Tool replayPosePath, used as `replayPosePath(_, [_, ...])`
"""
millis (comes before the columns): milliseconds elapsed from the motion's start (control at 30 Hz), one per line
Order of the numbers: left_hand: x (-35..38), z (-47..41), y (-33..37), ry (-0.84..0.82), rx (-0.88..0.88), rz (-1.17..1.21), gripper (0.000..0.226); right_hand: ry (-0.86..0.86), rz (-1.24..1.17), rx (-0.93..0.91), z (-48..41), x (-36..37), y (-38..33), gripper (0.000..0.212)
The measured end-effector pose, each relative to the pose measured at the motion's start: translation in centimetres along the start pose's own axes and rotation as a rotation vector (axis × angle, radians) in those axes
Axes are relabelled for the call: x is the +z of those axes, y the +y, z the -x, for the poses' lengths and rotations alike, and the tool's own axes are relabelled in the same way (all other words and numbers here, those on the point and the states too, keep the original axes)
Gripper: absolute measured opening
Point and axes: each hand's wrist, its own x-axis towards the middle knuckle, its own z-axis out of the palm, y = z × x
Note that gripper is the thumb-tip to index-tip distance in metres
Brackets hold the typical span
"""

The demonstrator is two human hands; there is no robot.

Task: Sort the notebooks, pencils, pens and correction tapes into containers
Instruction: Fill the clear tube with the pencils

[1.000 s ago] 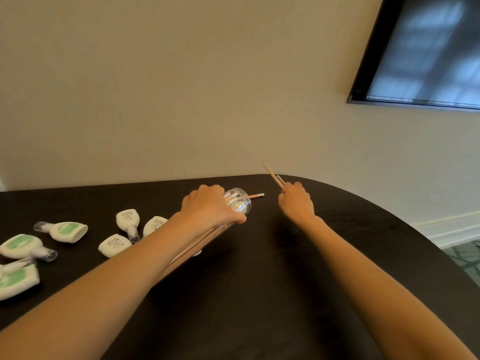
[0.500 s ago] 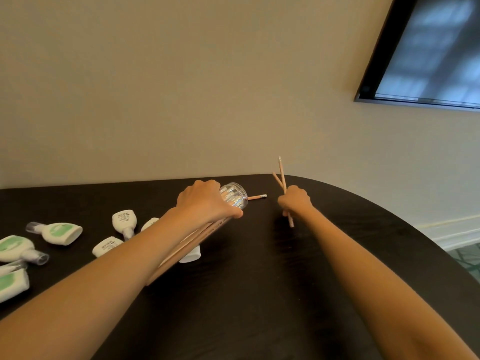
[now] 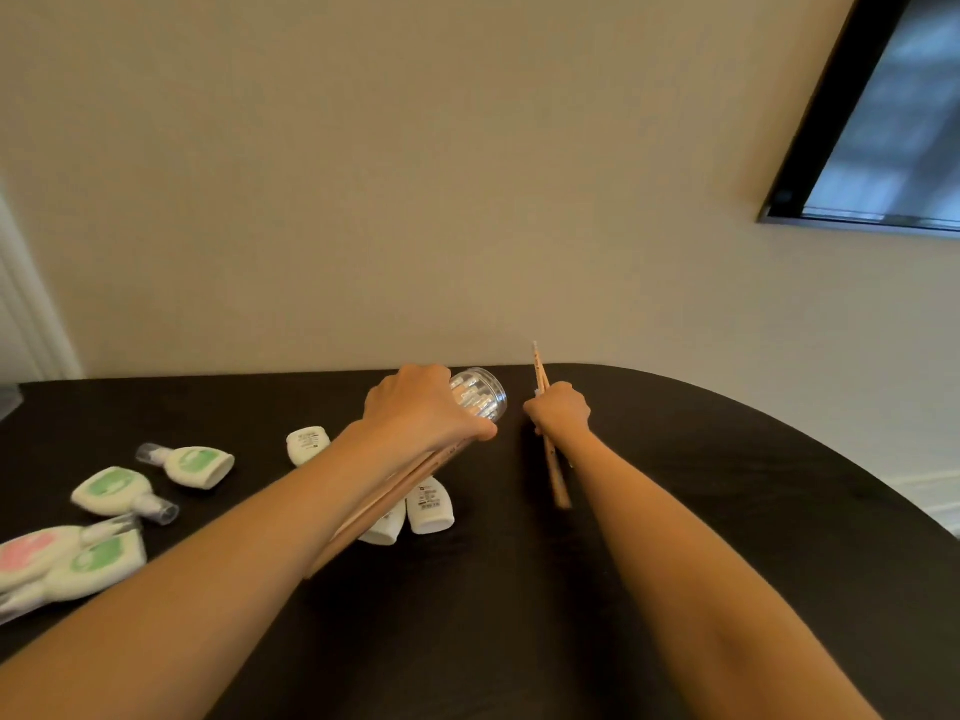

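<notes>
My left hand (image 3: 421, 413) grips a clear plastic jar (image 3: 480, 394) lying on its side, with wooden pencils (image 3: 384, 504) sticking out of it back under my forearm. Just right of the jar, my right hand (image 3: 558, 410) holds two or three wooden pencils (image 3: 553, 470) in a fist, their tips pointing up past the table's far edge and their lower ends slanting toward me. Several white correction tapes (image 3: 200, 465) with green or pink labels lie on the dark table (image 3: 675, 485) to the left. Some, such as the white correction tapes under my forearm (image 3: 428, 509), are partly hidden.
The table's rounded edge curves away at the right, and a beige wall stands right behind its far edge. A dark-framed screen (image 3: 883, 148) hangs on the wall at the upper right. A white door frame (image 3: 26, 314) shows at the far left.
My right hand picked pencils off the table and raised them into a fist grip. The pencil that lay beyond the jar is gone from view. The left hand stayed on the jar.
</notes>
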Motion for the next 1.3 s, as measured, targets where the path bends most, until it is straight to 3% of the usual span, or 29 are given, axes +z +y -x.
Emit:
replayPosePath(233, [-1.5,2.8,-1.6,-0.037,-0.017,-0.016,0.059,-0.123,0.11,-0.067,3.7,-1.0,0.5,0.031])
replayPosePath(367, [-2.0,5.6,-3.1,-0.073,-0.037,-0.01,0.055,-0.22,-0.185,-0.114,7.0,-1.4,0.2,0.017])
replayPosePath(500, [-2.8,9.6,-5.3,-0.088,-0.078,-0.024,0.058,-0.363,-0.543,-0.212,12.4,-2.9,-1.5,0.03])
replayPosePath(633, [-3.7,13.9,-7.6,-0.09,-0.123,-0.065,0.069,-0.541,-0.881,-0.274,17.4,-3.4,-2.7,0.027])
replayPosePath(733, [-4.2,16.3,-8.9,-0.077,-0.145,-0.048,0.064,-0.618,-1.006,-0.335,20.1,-3.2,-3.4,0.022])
replayPosePath(900, [-4.9,19.2,-11.0,-0.032,-0.151,-0.065,0.059,-0.512,-1.123,-0.468,23.8,-2.0,-4.6,0.018])
replayPosePath(1033, [-5.1,20.9,-12.5,-0.018,-0.169,-0.073,0.067,-0.37,-0.883,-0.547,26.2,-0.3,-4.2,0.02])
replayPosePath(1133, [-5.2,21.9,-13.1,-0.03,-0.185,-0.057,0.068,-0.27,-0.769,-0.497,27.1,1.1,-3.5,0.024])
replayPosePath(1300, [-5.5,22.6,-13.3,-0.025,-0.171,-0.042,0.063,-0.276,-0.859,-0.351,28.5,1.6,-3.7,0.034])
